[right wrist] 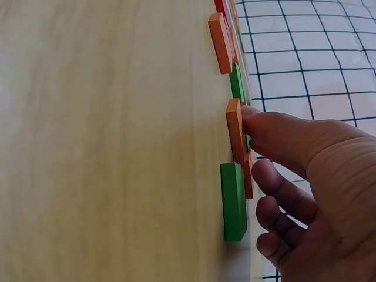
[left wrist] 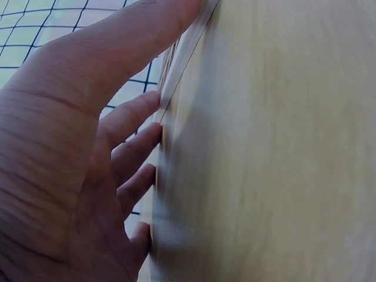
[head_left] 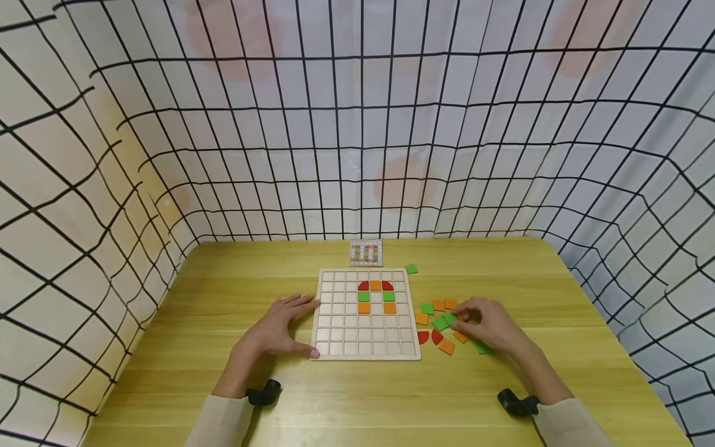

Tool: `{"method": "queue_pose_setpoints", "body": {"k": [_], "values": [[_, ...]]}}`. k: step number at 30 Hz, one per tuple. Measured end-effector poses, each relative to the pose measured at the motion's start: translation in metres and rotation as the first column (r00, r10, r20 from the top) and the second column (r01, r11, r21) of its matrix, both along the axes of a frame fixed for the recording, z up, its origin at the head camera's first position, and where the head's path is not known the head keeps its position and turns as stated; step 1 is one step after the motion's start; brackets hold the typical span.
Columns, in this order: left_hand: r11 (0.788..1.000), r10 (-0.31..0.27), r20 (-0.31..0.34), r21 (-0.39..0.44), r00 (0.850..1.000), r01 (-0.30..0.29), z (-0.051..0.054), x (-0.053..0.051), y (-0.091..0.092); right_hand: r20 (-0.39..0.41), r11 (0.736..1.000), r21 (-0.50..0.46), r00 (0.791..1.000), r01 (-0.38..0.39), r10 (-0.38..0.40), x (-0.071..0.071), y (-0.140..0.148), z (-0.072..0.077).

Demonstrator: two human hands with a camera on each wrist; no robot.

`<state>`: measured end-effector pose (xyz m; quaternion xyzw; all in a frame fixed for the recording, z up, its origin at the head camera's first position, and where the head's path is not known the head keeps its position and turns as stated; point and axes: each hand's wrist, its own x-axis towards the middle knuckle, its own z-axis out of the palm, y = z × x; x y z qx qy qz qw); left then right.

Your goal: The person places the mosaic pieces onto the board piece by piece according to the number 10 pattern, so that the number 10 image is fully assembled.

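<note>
Lying flat on the tabletop [head_left: 357, 397], the wooden grid board [head_left: 341, 332] is taking the middle place, and the left hand [head_left: 277, 326] is touching its L edge, open, w/ fingers extended and spread, the thumb being at the near-left corner. On the board 7 pcs are forming an arch: an orange square [head_left: 375, 285] is sitting at the top btw 2 red quarter-rounds [head_left: 363, 286], and under each red pc a green square [head_left: 364, 297] is lying, w/ another orange pc [head_left: 364, 308] below it. On the R side of the board, the right hand [head_left: 486, 320] is reaching over the loose pcs [head_left: 440, 323], thumb and index bending toward each other beside a green tile [head_left: 449, 318]; I am not able to tell if they are pinching a pc or only touching. In the right wrist view, the thumb is coming right beside an orange block [right wrist: 235, 132], and a green block [right wrist: 233, 202] is lying near the other fingertips. One green pc [head_left: 411, 269] is lying apart, by the board's far-right corner, and a small pattern card [head_left: 365, 253] is lying just behind the board
</note>
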<state>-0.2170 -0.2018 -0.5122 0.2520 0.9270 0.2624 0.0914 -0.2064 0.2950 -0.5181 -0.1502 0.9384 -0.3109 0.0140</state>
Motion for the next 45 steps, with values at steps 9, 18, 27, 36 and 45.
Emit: {"method": "queue_pose_setpoints", "body": {"k": [9,18,27,36,45], "values": [[1.0,-0.005,-0.007,0.0,1.0,0.005,-0.0027,-0.001,-0.0011,0.034,0.999,-0.037,0.999,0.0,0.001,-0.001,-0.0003,0.0001],[1.0,-0.007,-0.01,0.0,1.0,0.007,-0.0029,-0.0018,-0.0017,0.054,0.999,-0.049,0.999,0.004,-0.001,-0.0019,-0.0004,-0.0021],[1.0,-0.009,-0.012,0.01,1.0,0.009,-0.0024,-0.0012,-0.0021,0.055,0.999,-0.042,0.998,-0.009,0.011,-0.0039,0.0001,-0.0044],[1.0,-0.007,-0.009,0.001,1.0,0.007,-0.0034,-0.0019,-0.0013,0.054,0.998,-0.06,0.999,0.005,-0.001,-0.0042,-0.0019,-0.0015],[1.0,-0.008,-0.009,0.001,1.0,0.008,-0.0032,-0.0019,-0.0023,0.086,0.997,-0.067,0.996,0.026,-0.02,-0.0045,-0.0034,0.0034]]}}
